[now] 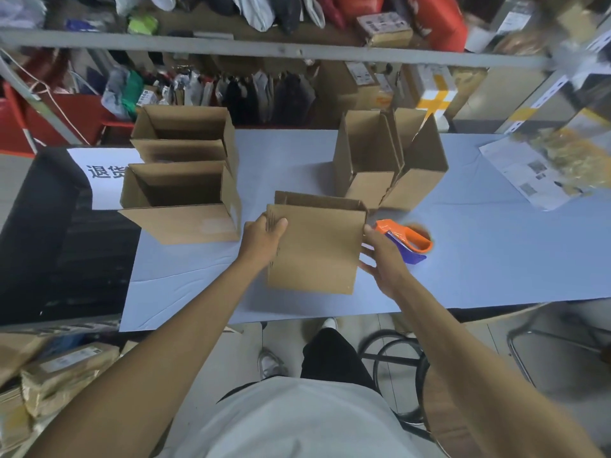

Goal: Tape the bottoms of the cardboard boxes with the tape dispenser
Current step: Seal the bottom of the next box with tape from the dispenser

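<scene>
A flattened cardboard box (317,246) is held above the blue table (496,259) between both hands. My left hand (261,239) grips its upper left edge, thumb on the near face and fingers curled behind. My right hand (380,259) holds the right edge, fingers spread along it. The orange and blue tape dispenser (408,241) lies on the table just right of my right hand, not touched. Two assembled open boxes stand at the left, one (182,200) nearer and one (185,137) behind it. A pair of upright folded boxes (390,160) stands at the back right.
Printed papers (522,170) and a plastic-wrapped packet lie at the table's right end. A white sign (105,173) lies at the left on a black surface. Crowded shelves (264,51) rise behind the table. A stool (396,358) and parcels (59,368) sit on the floor.
</scene>
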`<state>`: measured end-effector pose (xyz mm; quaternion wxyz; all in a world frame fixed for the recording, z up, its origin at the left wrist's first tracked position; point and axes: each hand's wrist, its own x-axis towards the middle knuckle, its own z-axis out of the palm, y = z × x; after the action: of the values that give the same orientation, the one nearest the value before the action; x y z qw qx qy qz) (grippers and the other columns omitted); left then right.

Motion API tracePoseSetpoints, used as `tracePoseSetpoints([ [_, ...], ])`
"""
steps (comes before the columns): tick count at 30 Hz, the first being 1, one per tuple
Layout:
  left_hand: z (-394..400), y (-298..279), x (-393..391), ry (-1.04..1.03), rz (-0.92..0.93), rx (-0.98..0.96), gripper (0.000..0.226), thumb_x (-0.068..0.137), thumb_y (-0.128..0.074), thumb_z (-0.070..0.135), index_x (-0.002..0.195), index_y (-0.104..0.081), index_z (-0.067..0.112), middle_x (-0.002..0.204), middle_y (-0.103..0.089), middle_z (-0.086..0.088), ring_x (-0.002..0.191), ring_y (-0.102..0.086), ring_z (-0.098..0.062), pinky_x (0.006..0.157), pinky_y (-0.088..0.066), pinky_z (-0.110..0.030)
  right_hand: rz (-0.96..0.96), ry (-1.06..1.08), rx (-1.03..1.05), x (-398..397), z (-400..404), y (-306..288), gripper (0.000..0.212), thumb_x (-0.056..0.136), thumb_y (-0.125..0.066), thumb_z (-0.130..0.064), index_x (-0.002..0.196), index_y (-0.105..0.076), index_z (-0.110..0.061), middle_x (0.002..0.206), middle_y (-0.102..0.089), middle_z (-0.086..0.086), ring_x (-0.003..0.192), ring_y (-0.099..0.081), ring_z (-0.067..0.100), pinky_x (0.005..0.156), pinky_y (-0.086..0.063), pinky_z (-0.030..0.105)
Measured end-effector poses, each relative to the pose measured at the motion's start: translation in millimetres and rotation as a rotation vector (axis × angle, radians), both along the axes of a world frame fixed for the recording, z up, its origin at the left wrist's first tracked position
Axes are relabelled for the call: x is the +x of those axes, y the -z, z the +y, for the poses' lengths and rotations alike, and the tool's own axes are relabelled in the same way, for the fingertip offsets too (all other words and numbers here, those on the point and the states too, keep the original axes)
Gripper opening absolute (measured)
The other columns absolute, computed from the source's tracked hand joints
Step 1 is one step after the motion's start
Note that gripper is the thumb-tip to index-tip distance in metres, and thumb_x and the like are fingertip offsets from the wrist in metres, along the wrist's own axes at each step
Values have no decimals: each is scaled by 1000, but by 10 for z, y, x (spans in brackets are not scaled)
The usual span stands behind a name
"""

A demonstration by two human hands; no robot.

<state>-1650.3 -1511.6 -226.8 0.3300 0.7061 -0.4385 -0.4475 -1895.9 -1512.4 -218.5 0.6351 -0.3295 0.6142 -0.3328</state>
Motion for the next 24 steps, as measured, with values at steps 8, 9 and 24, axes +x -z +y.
tracePoseSetpoints([
  [8,98,78,-31,138,-43,33,61,90,-60,17,145,-34,22,132,-55,0,119,-55,-24,89,-46,-32,150,-264,88,23,97,241,73,91,-68,-31,135,-22,-66,122,-61,-17,105,-64,17,81,-56,48],
  [9,108,86,-32,165,-65,43,68,89,-61,17,149,-28,24,135,-53,0,120,-55,-25,88,-44,-30,166,-273,94,19,84,255,70,90,-69,-34,135,-24,-64,122,-61,-16,105,-63,17,81,-56,49],
  [24,111,183,-25,454,-387,105,89,88,-67,31,156,-10,18,153,-33,-13,136,-37,-30,105,-33,-31,483,-337,46,-57,57,418,93,68,-88,-33,144,-34,-25,116,-59,1,96,-62,26,84,-57,42],
])
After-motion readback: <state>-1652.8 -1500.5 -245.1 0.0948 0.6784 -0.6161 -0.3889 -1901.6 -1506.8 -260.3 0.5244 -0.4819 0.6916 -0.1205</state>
